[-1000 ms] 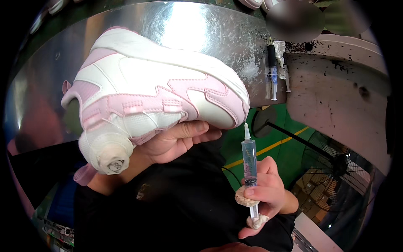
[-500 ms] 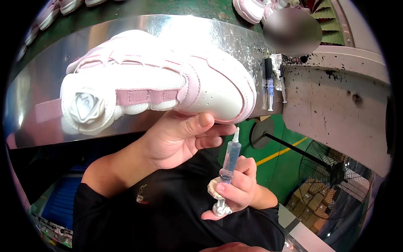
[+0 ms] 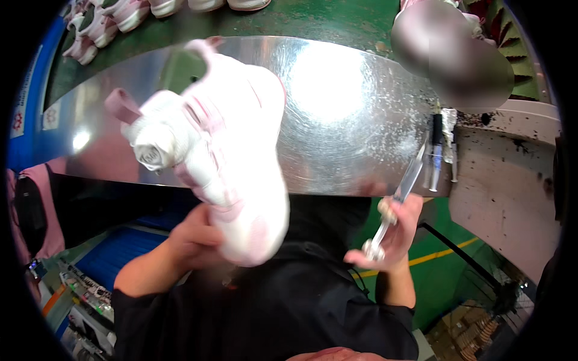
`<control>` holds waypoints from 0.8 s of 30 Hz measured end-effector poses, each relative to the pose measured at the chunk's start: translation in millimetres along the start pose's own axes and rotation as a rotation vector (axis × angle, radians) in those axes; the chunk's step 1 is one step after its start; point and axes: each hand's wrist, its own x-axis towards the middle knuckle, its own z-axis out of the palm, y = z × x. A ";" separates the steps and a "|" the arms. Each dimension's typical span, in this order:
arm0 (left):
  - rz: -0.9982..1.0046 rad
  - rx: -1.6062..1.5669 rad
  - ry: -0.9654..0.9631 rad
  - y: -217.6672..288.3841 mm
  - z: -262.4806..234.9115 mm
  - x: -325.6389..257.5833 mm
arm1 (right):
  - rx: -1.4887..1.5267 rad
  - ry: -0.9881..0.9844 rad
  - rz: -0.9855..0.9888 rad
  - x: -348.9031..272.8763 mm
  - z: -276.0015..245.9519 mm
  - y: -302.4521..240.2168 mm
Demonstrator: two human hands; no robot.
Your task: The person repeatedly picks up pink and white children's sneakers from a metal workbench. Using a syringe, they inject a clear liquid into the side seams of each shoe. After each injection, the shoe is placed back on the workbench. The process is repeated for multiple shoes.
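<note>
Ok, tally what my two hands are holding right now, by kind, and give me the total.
Pink-and-white shoe, in the left hand: 1
Clear plastic syringe with pale wrapping, in the right hand: 1
Total: 2

Left fingers (image 3: pixel 206 233) grip; right fingers (image 3: pixel 412 206) curl, thumb (image 3: pixel 357 259) extended.

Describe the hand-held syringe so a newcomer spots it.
Find the shiny metal tabletop; the right hand is at its near edge, toward the right. It holds the syringe, nozzle pointing away from the person. Unlike the syringes lying right of it, it has pale lumpy wrapping at flange and plunger end.
</note>
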 end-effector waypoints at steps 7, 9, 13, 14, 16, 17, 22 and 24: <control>0.418 0.494 0.070 72.2 -12.2 18.8 | -0.038 0.030 0.025 34.2 15.8 41.8; 0.458 0.584 0.012 102.7 25.6 73.8 | -0.054 0.041 0.019 37.2 15.5 46.1; 0.475 0.872 -0.049 150.8 104.1 209.4 | -0.090 -0.001 0.021 32.9 15.3 49.7; 0.467 0.869 -0.091 153.8 123.1 245.6 | -0.089 0.003 0.020 34.5 14.8 47.9; 0.454 0.822 -0.148 144.1 149.8 298.3 | -0.071 -0.015 0.021 37.5 11.3 48.2; 0.435 0.773 -0.174 138.3 157.4 314.7 | -0.066 -0.042 0.037 36.5 7.1 47.6; 0.560 1.687 0.074 154.9 149.0 297.7 | -0.101 -0.259 0.074 28.1 -29.4 34.7; 0.684 1.664 0.087 160.3 127.8 260.9 | -0.150 -0.330 0.107 26.1 -47.1 27.3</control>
